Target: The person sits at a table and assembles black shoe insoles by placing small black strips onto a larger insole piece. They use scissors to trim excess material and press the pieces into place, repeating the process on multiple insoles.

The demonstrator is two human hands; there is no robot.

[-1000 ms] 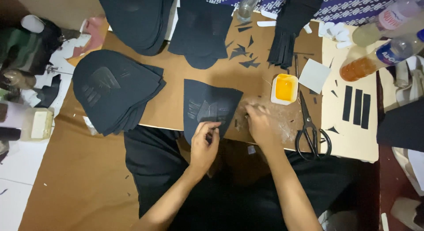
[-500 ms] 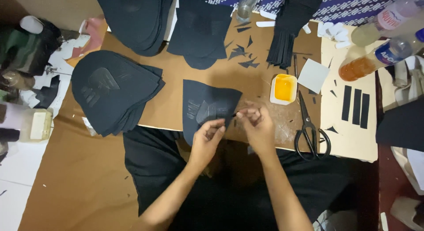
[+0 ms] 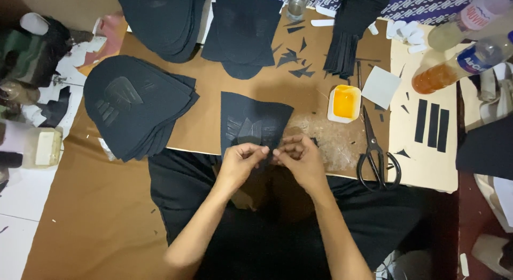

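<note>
Both hands meet at the near edge of the desk (image 3: 214,98), a flat brown cardboard-like board. Left hand (image 3: 241,161) and right hand (image 3: 298,158) are fingertip to fingertip, each pinching shut on sth tiny btwn thumb & forefinger; too small to tell what it is. Just under and behind the fingers lies a black cut piece (image 3: 254,122), matte, thin, rounded-trapezoid shape w/ a faint grey stripe pattern, lying flat w/ its near edge at the desk edge; whether the fingers touch it can't be told. To the left, a fanned stack of black pieces (image 3: 136,106), same dome shape, top one w/ the same faint stripes. Two more dark stacks (image 3: 240,34) at the far side, w/ small black offcuts (image 3: 294,63) scattered beside them. Right of the hands: a glossy patch of dried glue (image 3: 331,138) on the board, then a small white square tub (image 3: 343,103) holding yellow-orange glue, and black-handled scissors (image 3: 377,154) lying closed, tips pointing away. Further right, a pale sheet (image 3: 422,167) w/ three narrow black strips (image 3: 433,125) laid parallel. Two plastic bottles (image 3: 459,58) lie tilted at far right, one w/ amber liquid.
</note>
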